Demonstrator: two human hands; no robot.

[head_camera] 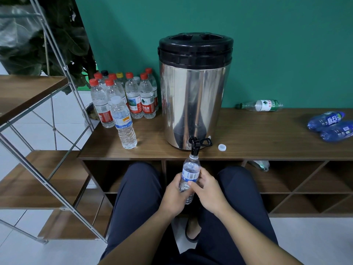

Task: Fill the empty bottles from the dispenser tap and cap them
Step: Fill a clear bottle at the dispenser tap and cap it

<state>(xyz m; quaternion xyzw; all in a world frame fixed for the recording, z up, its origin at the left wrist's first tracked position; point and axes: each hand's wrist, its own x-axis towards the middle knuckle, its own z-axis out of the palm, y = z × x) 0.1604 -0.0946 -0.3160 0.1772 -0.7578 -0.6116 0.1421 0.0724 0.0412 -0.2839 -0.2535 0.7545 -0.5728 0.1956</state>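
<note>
Bottle (190, 174) sits with its open neck right under the black tap (195, 146) of the steel dispenser (193, 92), below the table (267, 134) edge, with the grip of both the left hand (174, 196) and the right hand (206, 190) clamped round its lower body. Filling goes best with the mouth kept straight under the spout and one hand freed to work the tap lever, I judge. Its likely white cap (222, 147) lies just right of the dispenser, close enough to reach once the level nears the neck.
</note>
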